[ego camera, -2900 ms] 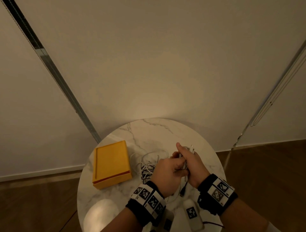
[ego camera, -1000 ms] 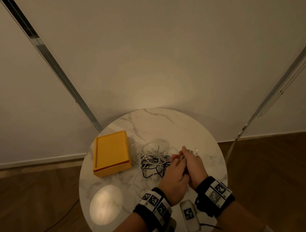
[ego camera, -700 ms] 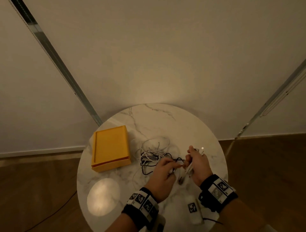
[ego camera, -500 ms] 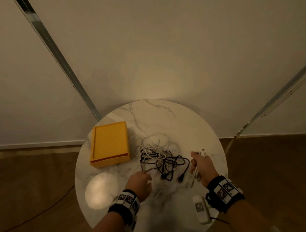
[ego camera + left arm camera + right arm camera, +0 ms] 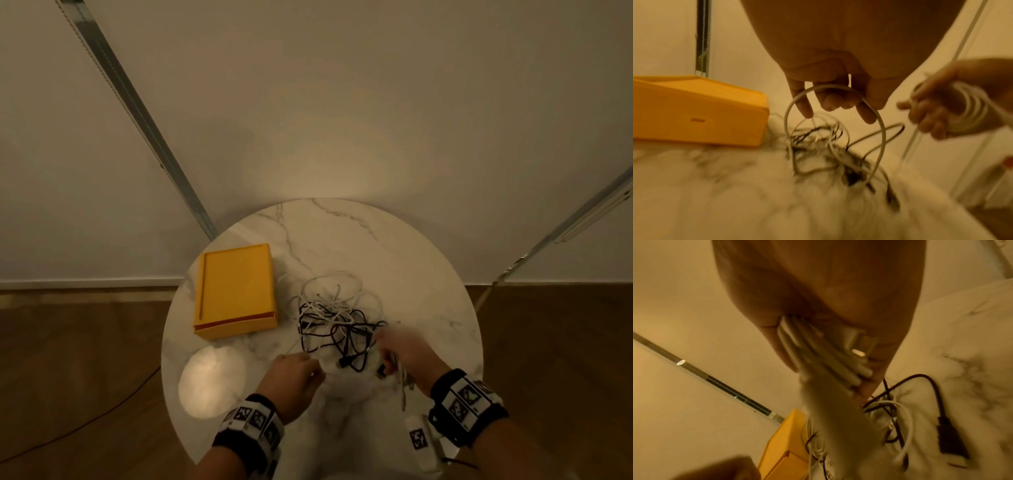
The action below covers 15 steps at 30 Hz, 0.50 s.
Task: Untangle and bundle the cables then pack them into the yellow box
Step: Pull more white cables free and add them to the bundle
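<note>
My right fingers (image 5: 789, 353) curled round a white cable bundle (image 5: 824, 363) | my left fingers (image 5: 805, 105) pinching a white cable loop (image 5: 838, 88) | tangled cables (image 5: 337, 325) on the worktop (image 5: 411, 274) just beside the yellow box (image 5: 236, 291), closed

Marble table (image 5: 394, 246): box (image 5: 236, 291), cables (image 5: 332, 322)

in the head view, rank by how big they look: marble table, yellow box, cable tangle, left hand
1. marble table
2. yellow box
3. cable tangle, near the box in spread, so unsure
4. left hand, nearer the camera
</note>
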{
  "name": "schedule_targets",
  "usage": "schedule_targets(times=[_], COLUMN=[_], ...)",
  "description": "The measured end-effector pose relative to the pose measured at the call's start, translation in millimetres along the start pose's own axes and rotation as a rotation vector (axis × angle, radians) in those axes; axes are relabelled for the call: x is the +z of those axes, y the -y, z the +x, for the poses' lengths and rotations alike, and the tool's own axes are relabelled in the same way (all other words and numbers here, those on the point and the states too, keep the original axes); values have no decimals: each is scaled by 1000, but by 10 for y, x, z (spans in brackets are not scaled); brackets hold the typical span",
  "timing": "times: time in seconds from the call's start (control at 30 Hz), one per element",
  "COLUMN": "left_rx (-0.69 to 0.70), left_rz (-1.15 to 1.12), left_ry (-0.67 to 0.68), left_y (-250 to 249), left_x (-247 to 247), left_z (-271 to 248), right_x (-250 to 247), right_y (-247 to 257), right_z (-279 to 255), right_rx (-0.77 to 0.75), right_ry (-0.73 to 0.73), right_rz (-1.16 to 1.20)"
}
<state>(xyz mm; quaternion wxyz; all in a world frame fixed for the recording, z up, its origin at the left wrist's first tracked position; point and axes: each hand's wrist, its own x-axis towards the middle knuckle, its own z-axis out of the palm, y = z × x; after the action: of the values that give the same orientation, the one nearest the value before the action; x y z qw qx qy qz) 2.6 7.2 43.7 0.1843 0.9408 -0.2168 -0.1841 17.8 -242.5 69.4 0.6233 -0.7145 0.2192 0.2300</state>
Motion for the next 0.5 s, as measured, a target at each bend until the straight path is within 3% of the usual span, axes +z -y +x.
schedule_targets(times=[0.23,0.33,0.5], left_rx=[4,15,170], left_rz=[-426,-518,-491], left_ry=[-295,-387,-523], left_y=[-320,-474,-745], left_x=[-771,-1120,-1742], left_z=[213,261,249], right_x=[279,332,293], right_y=[299,367,481], right_z=[-166,-168,-109], right_rx=[-59,-112,-178], right_ry=[342,275,72], right_rz=[-97,-153,-80])
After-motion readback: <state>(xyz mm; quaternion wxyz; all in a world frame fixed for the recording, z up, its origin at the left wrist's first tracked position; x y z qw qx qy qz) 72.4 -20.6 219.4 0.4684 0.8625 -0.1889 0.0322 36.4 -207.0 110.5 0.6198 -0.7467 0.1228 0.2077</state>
